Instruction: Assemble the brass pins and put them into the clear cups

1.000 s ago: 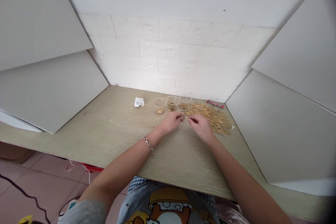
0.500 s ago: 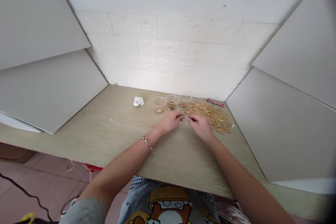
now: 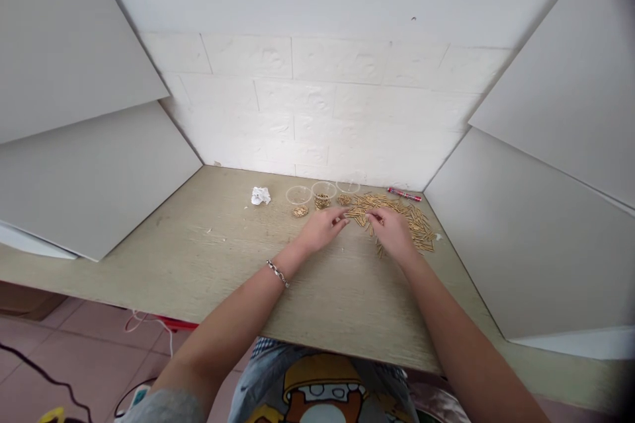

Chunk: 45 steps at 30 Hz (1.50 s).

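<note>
My left hand (image 3: pixel 323 227) is over the table just left of a pile of thin gold-coloured metal pins (image 3: pixel 419 225). Its thumb and forefinger are brought together at the tips; what they hold, if anything, is too small to make out. Over the pile's near left part, my right hand (image 3: pixel 393 232) has its fingers bent in a pinch, and I cannot see clearly what is between them. Beyond my left hand stand round clear plastic cups with small gold-coloured parts: a left cup (image 3: pixel 299 195), a middle cup (image 3: pixel 324 190) and a right cup (image 3: pixel 348 184).
Crumpled white tissue (image 3: pixel 260 195) lies left of the cups. A red marker-like tube (image 3: pixel 404 193) rests behind the pile. Grey panels (image 3: pixel 149 178) flank the table (image 3: pixel 223 264) on both sides, with a white brick-patterned wall (image 3: pixel 312 106) behind.
My right hand has moved right, away from my left hand and over the pins, and some pins now lie nearer the table's front. My left hand has stayed nearly in place.
</note>
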Motion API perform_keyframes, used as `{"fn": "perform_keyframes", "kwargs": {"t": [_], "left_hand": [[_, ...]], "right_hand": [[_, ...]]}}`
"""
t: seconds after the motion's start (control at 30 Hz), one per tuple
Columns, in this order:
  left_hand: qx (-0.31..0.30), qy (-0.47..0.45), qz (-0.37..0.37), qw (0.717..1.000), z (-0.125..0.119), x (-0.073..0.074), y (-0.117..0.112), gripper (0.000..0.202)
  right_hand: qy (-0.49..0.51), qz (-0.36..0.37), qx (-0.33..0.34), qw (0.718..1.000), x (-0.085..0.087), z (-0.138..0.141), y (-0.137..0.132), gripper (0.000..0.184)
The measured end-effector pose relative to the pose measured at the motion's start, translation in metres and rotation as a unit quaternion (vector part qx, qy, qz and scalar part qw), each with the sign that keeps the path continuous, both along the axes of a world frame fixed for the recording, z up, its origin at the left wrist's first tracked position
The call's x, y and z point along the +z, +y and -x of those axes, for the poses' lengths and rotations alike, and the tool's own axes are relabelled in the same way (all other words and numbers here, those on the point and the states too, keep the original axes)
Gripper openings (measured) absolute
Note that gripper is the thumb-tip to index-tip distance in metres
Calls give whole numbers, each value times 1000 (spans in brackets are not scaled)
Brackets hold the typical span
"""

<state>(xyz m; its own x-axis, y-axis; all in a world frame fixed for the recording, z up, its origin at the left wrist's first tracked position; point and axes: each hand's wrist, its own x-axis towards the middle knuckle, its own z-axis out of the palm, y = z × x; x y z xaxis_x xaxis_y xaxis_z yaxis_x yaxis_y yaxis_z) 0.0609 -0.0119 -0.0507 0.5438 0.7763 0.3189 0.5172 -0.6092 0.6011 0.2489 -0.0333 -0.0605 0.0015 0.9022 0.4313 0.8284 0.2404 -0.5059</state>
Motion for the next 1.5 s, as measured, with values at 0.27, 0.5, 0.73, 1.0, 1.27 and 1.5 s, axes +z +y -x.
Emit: {"fn": "perform_keyframes", "kwargs": {"t": [0.27, 0.5, 0.73, 1.0, 1.27, 1.5], "left_hand": [[1, -42, -89, 995, 6, -2, 0, 33], [-149, 76, -170, 971, -21, -15, -17, 28], [-288, 21, -158, 944, -49, -9, -34, 25], [-124, -224, 17, 966, -27, -24, -21, 24], [-137, -210, 85, 964, -28, -20, -16, 21], [-89, -127, 40, 987, -18, -13, -7, 32]], "right_hand": [[-112, 78, -200, 970, 0, -12, 2, 39], [-70, 60, -203, 975, 1, -2, 4, 46], [34, -118, -174, 977, 12, -1, 3, 46], [58, -230, -113, 965, 15, 1, -14, 44], [114, -176, -108, 972, 6, 9, -17, 38], [187, -68, 10, 980, 11, 21, -34, 5]]}}
